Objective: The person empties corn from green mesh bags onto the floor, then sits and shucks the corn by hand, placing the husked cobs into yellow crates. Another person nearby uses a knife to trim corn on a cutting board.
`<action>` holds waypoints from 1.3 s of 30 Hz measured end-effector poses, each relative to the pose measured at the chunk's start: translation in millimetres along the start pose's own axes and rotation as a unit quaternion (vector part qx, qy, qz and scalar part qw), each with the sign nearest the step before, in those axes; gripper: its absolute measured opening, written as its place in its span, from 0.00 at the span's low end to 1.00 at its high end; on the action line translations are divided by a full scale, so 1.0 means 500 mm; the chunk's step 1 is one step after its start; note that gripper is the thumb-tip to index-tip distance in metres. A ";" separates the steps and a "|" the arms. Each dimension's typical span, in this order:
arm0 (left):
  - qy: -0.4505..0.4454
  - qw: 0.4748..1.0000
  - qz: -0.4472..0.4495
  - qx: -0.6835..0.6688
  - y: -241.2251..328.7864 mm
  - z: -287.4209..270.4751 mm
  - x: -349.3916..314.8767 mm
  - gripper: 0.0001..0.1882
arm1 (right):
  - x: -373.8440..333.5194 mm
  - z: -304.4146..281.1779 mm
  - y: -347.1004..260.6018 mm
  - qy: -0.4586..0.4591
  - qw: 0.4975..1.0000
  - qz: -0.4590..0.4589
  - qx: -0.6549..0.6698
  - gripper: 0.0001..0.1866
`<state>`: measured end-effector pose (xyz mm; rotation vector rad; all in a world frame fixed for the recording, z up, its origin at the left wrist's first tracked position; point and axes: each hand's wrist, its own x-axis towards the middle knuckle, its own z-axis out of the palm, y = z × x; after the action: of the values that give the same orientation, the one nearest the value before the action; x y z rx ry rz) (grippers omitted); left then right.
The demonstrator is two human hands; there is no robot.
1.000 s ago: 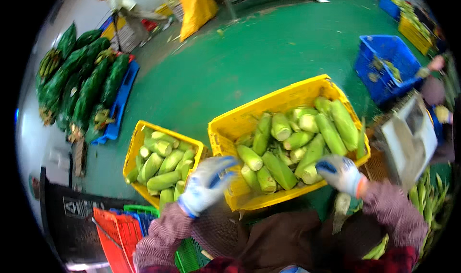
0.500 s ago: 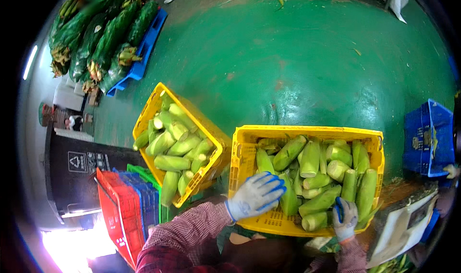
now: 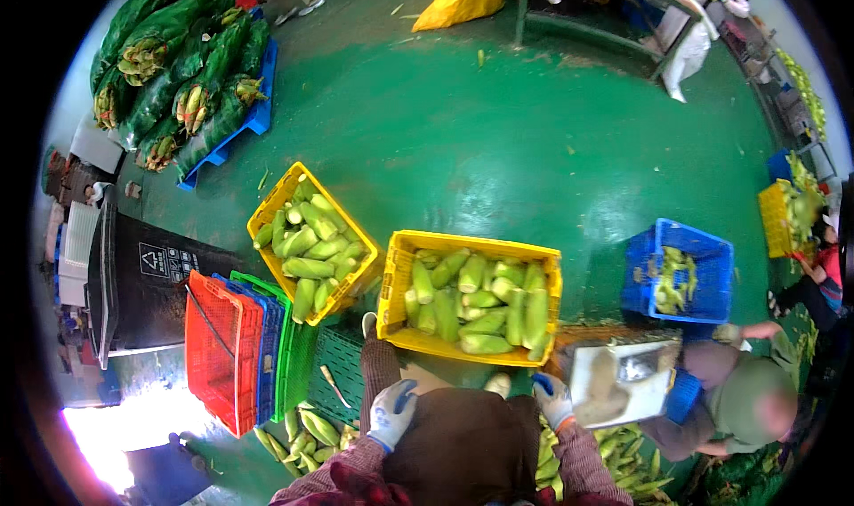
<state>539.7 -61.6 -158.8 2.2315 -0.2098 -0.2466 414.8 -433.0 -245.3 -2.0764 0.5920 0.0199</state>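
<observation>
Your gloved hands hang just near of the yellow crate [image 3: 398, 299] of corn.

Your apron hides the crate's near edge. Your left hand [image 3: 392, 414] curls loosely, empty; whether your right hand [image 3: 553, 400] grips anything is unclear beside a half-hidden cob [image 3: 498, 384].

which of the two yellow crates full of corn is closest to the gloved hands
The larger yellow crate, directly ahead of the left hand and right hand. The smaller yellow crate sits farther off to its left, turned at an angle.

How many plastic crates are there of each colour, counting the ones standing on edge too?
Yellow crates: 3
Blue crates: 2
Red crate: 1
Green crate: 1
Total: 7
</observation>
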 end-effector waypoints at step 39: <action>-0.051 0.998 -0.037 -0.018 -0.149 -0.369 0.124 0.19 | -0.141 0.031 -0.050 0.077 0.866 0.307 0.386 0.13</action>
<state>650.2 108.1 -110.8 2.1945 -0.1755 -0.4014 366.3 -381.1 -216.8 -1.0601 1.1273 -0.0145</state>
